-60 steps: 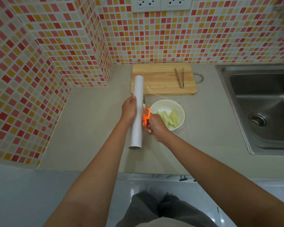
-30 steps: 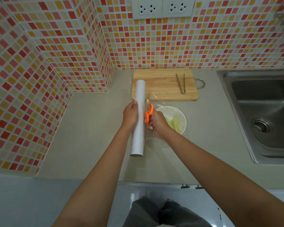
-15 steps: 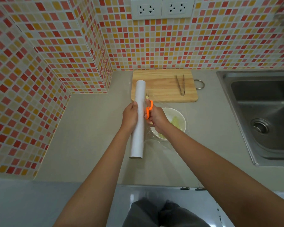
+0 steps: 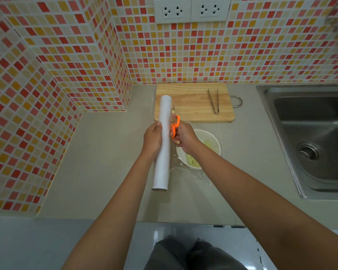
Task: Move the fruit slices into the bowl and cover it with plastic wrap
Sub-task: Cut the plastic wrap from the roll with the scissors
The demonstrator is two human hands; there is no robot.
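My left hand [image 4: 152, 139] grips a white roll of plastic wrap [image 4: 163, 152] held lengthwise above the counter. Just to its right, my right hand [image 4: 183, 136] holds orange-handled scissors [image 4: 175, 125] with the blades pointing away along the roll's edge. A clear sheet of wrap [image 4: 195, 172] runs from the roll over a white bowl [image 4: 213, 143] that holds pale green fruit slices [image 4: 191, 158]. My right wrist hides part of the bowl.
A wooden cutting board [image 4: 193, 102] lies behind the bowl against the tiled wall, with metal tongs [image 4: 214, 101] on it. A steel sink [image 4: 312, 137] is sunk into the counter on the right. The tiled wall juts out at the left.
The scissors have travelled away from me along the roll's edge, from near the bowl's side to level with the board's front edge. My left hand has kept hold of the roll.
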